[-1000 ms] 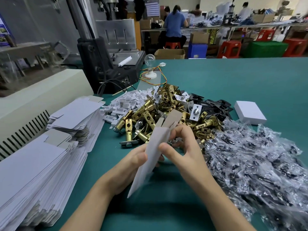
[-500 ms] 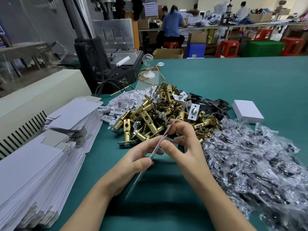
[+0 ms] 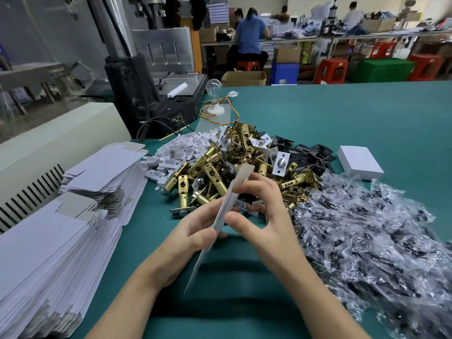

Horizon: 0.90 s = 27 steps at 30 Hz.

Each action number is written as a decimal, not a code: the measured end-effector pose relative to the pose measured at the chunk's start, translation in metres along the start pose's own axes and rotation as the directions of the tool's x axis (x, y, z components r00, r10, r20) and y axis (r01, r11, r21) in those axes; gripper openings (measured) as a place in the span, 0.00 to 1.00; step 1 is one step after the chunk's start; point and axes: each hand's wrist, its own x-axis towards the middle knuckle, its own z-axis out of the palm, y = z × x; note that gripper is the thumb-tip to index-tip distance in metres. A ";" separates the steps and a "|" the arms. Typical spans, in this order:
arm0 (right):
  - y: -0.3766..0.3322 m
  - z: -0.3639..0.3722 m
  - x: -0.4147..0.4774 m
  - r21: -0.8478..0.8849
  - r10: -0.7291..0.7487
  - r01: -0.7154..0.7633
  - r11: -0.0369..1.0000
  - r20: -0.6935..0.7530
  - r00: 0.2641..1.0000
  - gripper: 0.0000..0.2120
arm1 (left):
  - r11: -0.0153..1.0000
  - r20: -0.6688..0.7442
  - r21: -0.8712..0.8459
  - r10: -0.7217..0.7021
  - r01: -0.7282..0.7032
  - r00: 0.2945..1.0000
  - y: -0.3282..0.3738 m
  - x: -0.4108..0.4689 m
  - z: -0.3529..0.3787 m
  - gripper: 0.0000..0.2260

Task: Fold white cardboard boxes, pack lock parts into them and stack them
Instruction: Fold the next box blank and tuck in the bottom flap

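Two grips, left hand [image 3: 186,241], right hand [image 3: 264,216], pinch flat box blank [image 3: 226,206], brass latches [image 3: 212,172] behind, bagged parts [image 3: 367,228] right

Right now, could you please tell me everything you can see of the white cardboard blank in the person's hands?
The cardboard blank is a thin sheet of white card, flat and not yet shaped into a box. It is seen almost edge-on and tilted. Its greyer top flap points up and away in front of the brass latches, and its lower end points down toward the green table. The left hand pinches its middle from one side. The right hand grips it from the other, fingers curled at its upper part.
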 end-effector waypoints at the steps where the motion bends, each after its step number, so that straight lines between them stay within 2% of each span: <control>1: -0.001 0.000 0.000 -0.007 0.003 -0.003 1.000 0.005 1.000 0.17 | 1.000 -0.003 -0.010 -0.003 0.003 1.000 0.001 0.000 0.000 0.41; 3: -0.002 0.001 -0.001 -0.026 -0.008 0.008 1.000 0.009 1.000 0.16 | 0.999 -0.010 -0.039 -0.014 0.013 1.000 0.002 -0.001 0.000 0.40; 5: -0.003 0.001 -0.001 -0.033 -0.033 0.033 0.999 -0.006 0.999 0.20 | 0.998 -0.016 -0.054 -0.020 0.019 1.000 0.003 -0.003 0.001 0.41; 8: -0.005 0.002 0.000 -0.039 -0.054 0.053 0.998 -0.027 0.998 0.24 | 0.998 -0.028 -0.044 -0.034 0.033 0.999 0.003 -0.004 0.001 0.46; 20: -0.002 0.000 0.001 -0.090 -0.058 0.050 0.995 -0.083 0.995 0.18 | 1.000 -0.038 -0.017 -0.006 0.006 0.999 0.001 -0.003 -0.001 0.46; 24: -0.001 0.000 0.002 -0.076 -0.075 0.067 0.995 -0.112 0.991 0.16 | 0.997 -0.054 0.080 0.028 -0.023 0.998 -0.004 -0.001 -0.003 0.34; 25: -0.001 -0.001 0.002 -0.073 -0.071 0.063 0.995 -0.119 0.990 0.16 | 0.996 -0.062 0.083 0.029 -0.023 0.998 -0.005 0.001 -0.003 0.34; 27: 0.000 -0.001 0.002 -0.060 -0.056 0.048 0.997 -0.127 0.990 0.16 | 0.998 -0.075 0.063 0.002 0.003 0.997 -0.004 0.007 -0.004 0.43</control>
